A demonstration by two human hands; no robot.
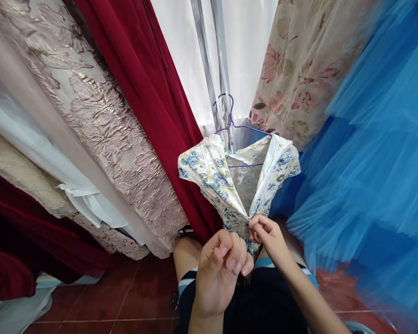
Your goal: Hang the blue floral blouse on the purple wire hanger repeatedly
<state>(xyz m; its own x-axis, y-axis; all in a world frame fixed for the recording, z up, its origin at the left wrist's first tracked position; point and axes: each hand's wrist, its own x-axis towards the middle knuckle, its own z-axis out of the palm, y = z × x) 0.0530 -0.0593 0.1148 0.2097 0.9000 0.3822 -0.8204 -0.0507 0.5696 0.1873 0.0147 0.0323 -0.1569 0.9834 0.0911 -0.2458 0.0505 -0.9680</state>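
A white dress with a blue and yellow floral print point(218, 178) hangs on a purple wire hanger point(231, 123). Its zipper is undone, so the bodice gapes in a V and the hanger's lower bar shows inside. At the bottom of that V, my right hand point(267, 234) pinches the zipper pull point(250, 218) between thumb and finger. My left hand point(221, 269) is raised in front of the dress's lower part, palm toward me, its fingers curled in with nothing visible in them. The dress below my hands is mostly hidden.
Dark red fabric point(153, 106) and a pink textured gown point(101, 116) hang at the left. A beige floral garment point(299, 69) and a layered blue tulle skirt point(376, 153) hang at the right. Grey ribbons point(221, 51) dangle before white cloth. Red tiles point(125, 297) cover the floor.
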